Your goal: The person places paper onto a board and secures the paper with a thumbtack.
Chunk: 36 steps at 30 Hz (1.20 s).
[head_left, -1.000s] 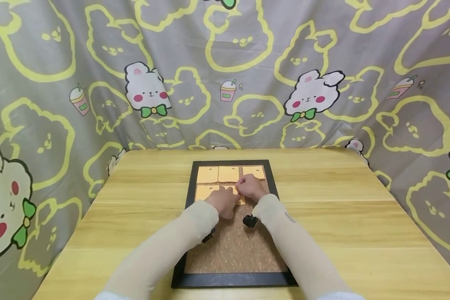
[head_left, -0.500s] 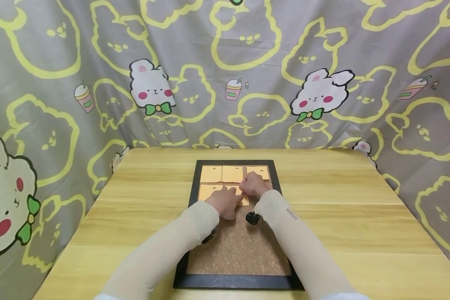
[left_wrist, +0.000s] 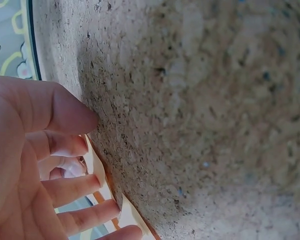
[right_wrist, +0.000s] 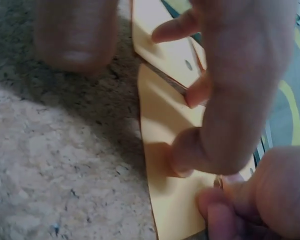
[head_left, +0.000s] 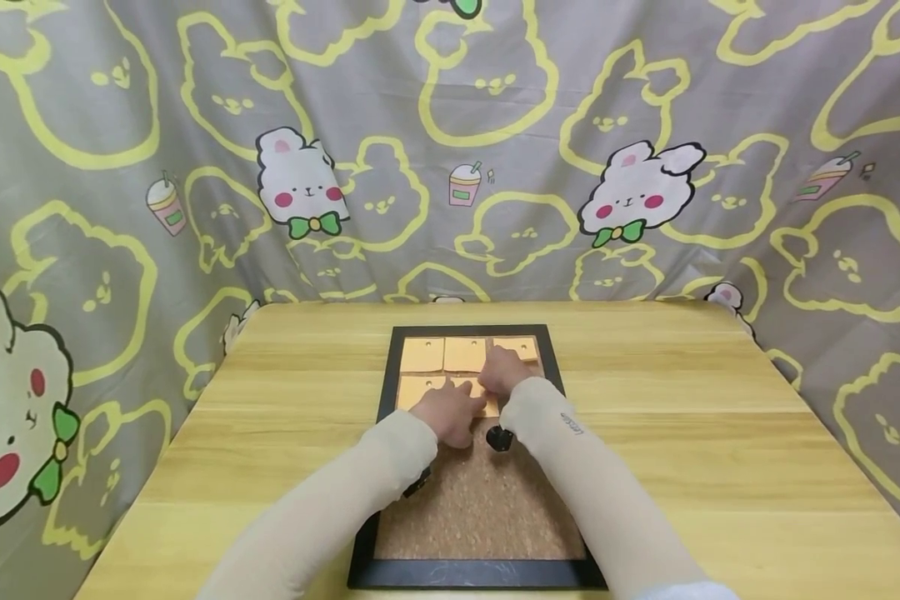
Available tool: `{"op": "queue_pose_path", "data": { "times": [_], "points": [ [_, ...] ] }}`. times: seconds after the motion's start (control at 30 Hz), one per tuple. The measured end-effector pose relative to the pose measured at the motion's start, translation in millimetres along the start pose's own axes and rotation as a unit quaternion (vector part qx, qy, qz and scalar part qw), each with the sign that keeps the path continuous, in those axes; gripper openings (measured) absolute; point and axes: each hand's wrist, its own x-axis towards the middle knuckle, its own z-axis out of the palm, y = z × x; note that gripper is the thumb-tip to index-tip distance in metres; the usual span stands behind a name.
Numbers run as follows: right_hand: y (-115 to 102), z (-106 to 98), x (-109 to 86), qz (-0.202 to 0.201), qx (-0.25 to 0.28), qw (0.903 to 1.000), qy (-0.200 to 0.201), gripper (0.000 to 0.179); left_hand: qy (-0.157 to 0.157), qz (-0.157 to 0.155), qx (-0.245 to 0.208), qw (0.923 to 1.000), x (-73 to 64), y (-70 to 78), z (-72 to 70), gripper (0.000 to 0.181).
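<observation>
A black-framed corkboard (head_left: pixel 480 508) lies on the table with orange-yellow paper notes pinned near its far end. My left hand (head_left: pixel 450 414) spreads its fingers over the right-hand note of the second row; in the right wrist view its fingertips press on that note (right_wrist: pixel 180 215). At this note's upper edge my right hand (head_left: pixel 506 372) has its thumb and finger pinched together on a small, shiny tack (right_wrist: pixel 218 183), mostly hidden by the fingertips. In the left wrist view, my left hand (left_wrist: pixel 55 165) reaches over the paper, its thumb near the cork.
Three notes form the top row: a left note (head_left: pixel 422 357), a middle note (head_left: pixel 463 357) and a right note (head_left: pixel 527 348). Another note (head_left: pixel 416 390) lies left in the second row. Bare cork fills the near part. A patterned curtain (head_left: pixel 390 167) hangs behind the wooden table (head_left: pixel 682 400).
The view shifts slightly. Both hands stay at the same note, and my right hand has turned a little, with its knuckles more toward the camera.
</observation>
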Motion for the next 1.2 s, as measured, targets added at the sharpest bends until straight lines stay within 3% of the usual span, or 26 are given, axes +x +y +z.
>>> {"op": "queue_pose_path", "data": {
  "times": [0.1,0.2,0.3,0.43,0.57,0.8,0.9,1.0,1.2],
  "points": [
    [-3,2,-2.7,0.006,-0.012,0.9999,0.008,0.074,-0.002,-0.001,0.004,1.0,0.7,1.1,0.4,0.063],
    [-5,2,-6.1,0.011,-0.018,0.9997,0.008,0.084,-0.003,-0.003,0.005,1.0,0.9,1.5,-0.5,0.066],
    [-3,0,-10.3,-0.001,-0.058,0.9981,0.022,0.08,-0.005,-0.005,0.01,0.9999,-0.9,3.2,-1.4,0.064],
    [5,-2,-14.2,0.002,-0.103,0.9929,0.059,0.061,0.007,-0.002,0.014,0.9999,-2.0,6.0,-2.7,0.057],
    [14,0,-15.9,0.001,-0.094,0.9932,0.07,0.052,0.013,-0.005,0.017,0.9998,-2.9,8.4,-2.3,0.053],
    [34,8,-20.0,-0.035,-0.099,0.9893,0.101,0.048,0.006,-0.006,0.009,0.9999,-5.7,10.3,1.1,0.057],
    [38,13,-25.6,-0.055,-0.081,0.9872,0.125,0.042,0.007,-0.007,0.004,0.9999,-7.6,10.4,2.7,0.057],
    [43,20,-28.9,-0.058,-0.031,0.984,0.165,0.037,0.01,-0.008,0.002,0.9999,-10.0,9.1,4.4,0.056],
    [53,26,-35.0,-0.051,0.073,0.9632,0.254,0.028,0.018,-0.011,-0.007,0.9998,-13.9,10.6,5.3,0.054]
  ]
}}
